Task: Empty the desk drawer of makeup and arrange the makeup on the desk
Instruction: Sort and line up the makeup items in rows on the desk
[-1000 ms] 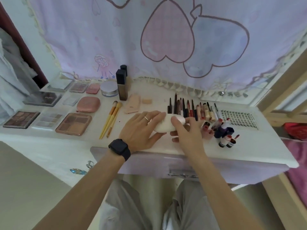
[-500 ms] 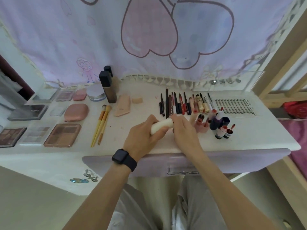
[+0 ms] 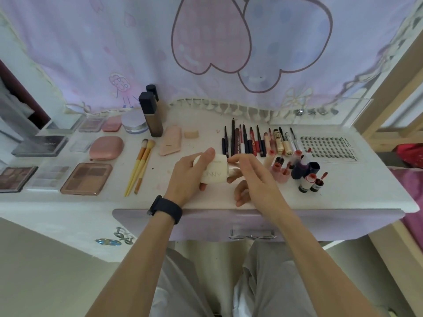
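Fingers first: the left thumb (image 3: 209,154) lies over the top of the cream case (image 3: 214,171), and the other fingers wrap underneath, a firm grip. We can read upside-down lettering on its face. The right forefinger (image 3: 238,157) and thumb pinch the case's right end, while the remaining right fingers curl loosely below, holding nothing.

Out from there, the left hand (image 3: 187,177) and right hand (image 3: 254,179) meet over the front middle of the desk (image 3: 343,197), with the case lifted just off the top. There's a dark watch (image 3: 166,208) on the left wrist.

Just behind the hands, we've got a row of pencils and liners (image 3: 245,143) lying side by side. To the right, a cluster of small lip tints (image 3: 297,170) stands beside a sheet of lashes (image 3: 325,147). On the left, two yellow-handled brushes (image 3: 139,165) lie together, with a pink compact (image 3: 106,147) and flat palettes (image 3: 87,178) beyond them. Below the desk edge, the lilac drawer front (image 3: 206,227) faces us.
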